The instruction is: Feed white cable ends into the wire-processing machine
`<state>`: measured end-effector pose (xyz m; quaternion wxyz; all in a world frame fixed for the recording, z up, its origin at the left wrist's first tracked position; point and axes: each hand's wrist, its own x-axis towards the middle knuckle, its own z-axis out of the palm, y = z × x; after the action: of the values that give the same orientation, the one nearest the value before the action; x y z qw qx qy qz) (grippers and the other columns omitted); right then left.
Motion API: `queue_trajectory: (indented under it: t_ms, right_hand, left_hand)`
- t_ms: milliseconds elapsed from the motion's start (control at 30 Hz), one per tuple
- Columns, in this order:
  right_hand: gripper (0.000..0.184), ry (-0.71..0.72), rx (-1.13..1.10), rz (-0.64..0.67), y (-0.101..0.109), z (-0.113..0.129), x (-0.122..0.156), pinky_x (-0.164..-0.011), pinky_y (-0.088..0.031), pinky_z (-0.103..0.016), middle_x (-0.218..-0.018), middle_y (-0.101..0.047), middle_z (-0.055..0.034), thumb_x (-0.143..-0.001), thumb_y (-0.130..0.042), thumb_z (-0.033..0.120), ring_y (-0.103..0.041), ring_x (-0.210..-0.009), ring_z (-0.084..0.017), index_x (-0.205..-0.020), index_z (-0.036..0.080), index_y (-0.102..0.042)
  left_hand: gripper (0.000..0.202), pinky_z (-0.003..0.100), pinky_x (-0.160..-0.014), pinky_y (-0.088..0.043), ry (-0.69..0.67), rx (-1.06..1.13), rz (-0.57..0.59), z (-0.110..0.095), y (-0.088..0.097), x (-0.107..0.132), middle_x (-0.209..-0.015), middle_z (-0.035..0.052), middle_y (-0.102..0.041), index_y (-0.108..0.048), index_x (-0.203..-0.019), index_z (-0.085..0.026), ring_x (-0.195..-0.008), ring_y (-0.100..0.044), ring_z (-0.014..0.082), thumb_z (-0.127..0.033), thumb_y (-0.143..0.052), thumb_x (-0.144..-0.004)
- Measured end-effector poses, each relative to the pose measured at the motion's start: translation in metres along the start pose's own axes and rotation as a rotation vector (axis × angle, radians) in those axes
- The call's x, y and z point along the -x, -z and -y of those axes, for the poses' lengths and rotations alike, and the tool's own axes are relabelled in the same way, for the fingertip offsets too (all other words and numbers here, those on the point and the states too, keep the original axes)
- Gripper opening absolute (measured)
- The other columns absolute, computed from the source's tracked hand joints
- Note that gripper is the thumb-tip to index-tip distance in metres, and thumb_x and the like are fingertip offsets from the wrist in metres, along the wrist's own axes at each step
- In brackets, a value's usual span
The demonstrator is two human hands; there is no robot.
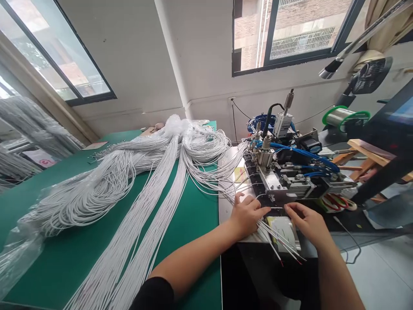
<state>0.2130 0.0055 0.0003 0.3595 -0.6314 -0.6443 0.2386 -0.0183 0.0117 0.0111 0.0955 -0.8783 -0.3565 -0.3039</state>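
My left hand (247,215) is closed over several white cables (269,237), whose stripped, reddish ends stick out below it toward me. From its fingertips a single white cable (275,208) runs across to my right hand (306,221), where thumb and forefinger pinch the far end. That cable lies just in front of the metal block of a bench machine (272,189) with cylinders and blue air tubes. Under the loose ends sits a pale plate with a yellow label (282,228). The cable tip between my right fingers is too small to make out.
Bundles of white cables (161,185) spread over the green table (196,215) on the left, some in clear plastic. A wire spool with green flanges (346,118), a black fan (371,75), a lamp (332,66) and a dark monitor (393,125) stand right of the machine.
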Motion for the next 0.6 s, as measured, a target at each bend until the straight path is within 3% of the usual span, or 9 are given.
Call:
queue_trajectory:
  t_ms: [233,600]
  right_hand:
    - [0.033,0.096,-0.172,0.047,-0.009,-0.003,-0.004,-0.060,-0.042,-0.026,-0.069,-0.059,-0.0013,-0.083,-0.050,0.050,-0.056,-0.067,-0.020,-0.074,0.019,-0.059]
    - [0.025,0.143,-0.246,-0.034,-0.018,0.002,0.004,-0.062,-0.036,-0.026,-0.066,-0.050,0.0013,-0.087,-0.048,0.039,-0.048,-0.064,-0.017,-0.073,0.019,-0.053]
  left_hand:
    - [0.040,0.045,-0.093,-0.020,0.039,-0.015,0.059,-0.001,0.002,-0.001,-0.085,0.0009,-0.062,-0.063,-0.109,-0.030,-0.087,-0.053,0.0185,-0.011,-0.055,-0.074]
    - [0.034,0.045,-0.091,-0.021,0.081,0.027,0.030,-0.005,0.009,-0.002,-0.082,0.0006,-0.064,-0.066,-0.103,-0.031,-0.087,-0.054,0.0193,-0.010,-0.056,-0.078]
